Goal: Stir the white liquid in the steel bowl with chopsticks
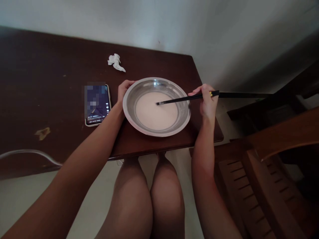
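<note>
A wide metal bowl [129,114] stands near the front right part of the dark table. Inside it lies a pale, creamy liquid [154,116] with a smooth surface. My left hand [124,89] grips the bowl's left rim, its fingertips partly hidden behind the bowl. In my right hand [208,101], beyond the right rim, is a pair of black chopsticks [180,99] with gold bands near the top. They slant down to the left over the bowl, and their whitish-coated tips are at the liquid near its middle.
A lit phone [98,104] lies left of the bowl. Crumpled white tissue [115,62] sits farther back on the table [62,59], which meets a pale wall. A white cable [30,151] crosses the front left. Slatted wooden furniture [246,186] stands at the right.
</note>
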Motion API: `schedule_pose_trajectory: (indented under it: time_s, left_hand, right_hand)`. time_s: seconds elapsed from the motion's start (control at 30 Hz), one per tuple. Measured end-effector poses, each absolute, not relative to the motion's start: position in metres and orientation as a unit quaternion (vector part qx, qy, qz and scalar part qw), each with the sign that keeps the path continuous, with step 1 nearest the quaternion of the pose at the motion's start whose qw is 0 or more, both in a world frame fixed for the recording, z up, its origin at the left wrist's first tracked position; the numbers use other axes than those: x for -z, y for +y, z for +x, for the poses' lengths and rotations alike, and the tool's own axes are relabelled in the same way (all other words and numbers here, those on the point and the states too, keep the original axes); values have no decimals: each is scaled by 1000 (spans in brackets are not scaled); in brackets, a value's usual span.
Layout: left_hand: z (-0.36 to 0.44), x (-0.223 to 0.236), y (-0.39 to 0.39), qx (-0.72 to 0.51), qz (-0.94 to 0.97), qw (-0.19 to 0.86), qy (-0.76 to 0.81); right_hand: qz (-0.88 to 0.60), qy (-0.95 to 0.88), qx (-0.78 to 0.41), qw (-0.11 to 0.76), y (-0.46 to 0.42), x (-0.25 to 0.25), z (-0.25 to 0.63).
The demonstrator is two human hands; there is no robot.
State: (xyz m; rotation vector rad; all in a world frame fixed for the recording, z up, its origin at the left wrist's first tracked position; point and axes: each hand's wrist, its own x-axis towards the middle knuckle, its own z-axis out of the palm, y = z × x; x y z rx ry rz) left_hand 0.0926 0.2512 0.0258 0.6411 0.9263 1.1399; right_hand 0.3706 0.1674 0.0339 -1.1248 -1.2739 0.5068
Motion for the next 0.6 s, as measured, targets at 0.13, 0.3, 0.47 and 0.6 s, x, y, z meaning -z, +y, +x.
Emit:
schedule_pose_trajectory:
  time_s: [0.13,0.3,0.47,0.6]
  left_hand:
    - [93,-26,250,-513,285,703,403]
    - [92,-27,250,-514,278,704,404]
    - [92,-29,248,-506,281,700,417]
    - [93,-29,249,-511,279,694,424]
  right_hand:
    - [-484,-574,-244,614,167,-35,369]
    - [-486,-552,-221,640,170,-34,371]
    - [-477,-570,-247,621,168,-34,370]
    - [-480,-581,-240,612,167,-35,370]
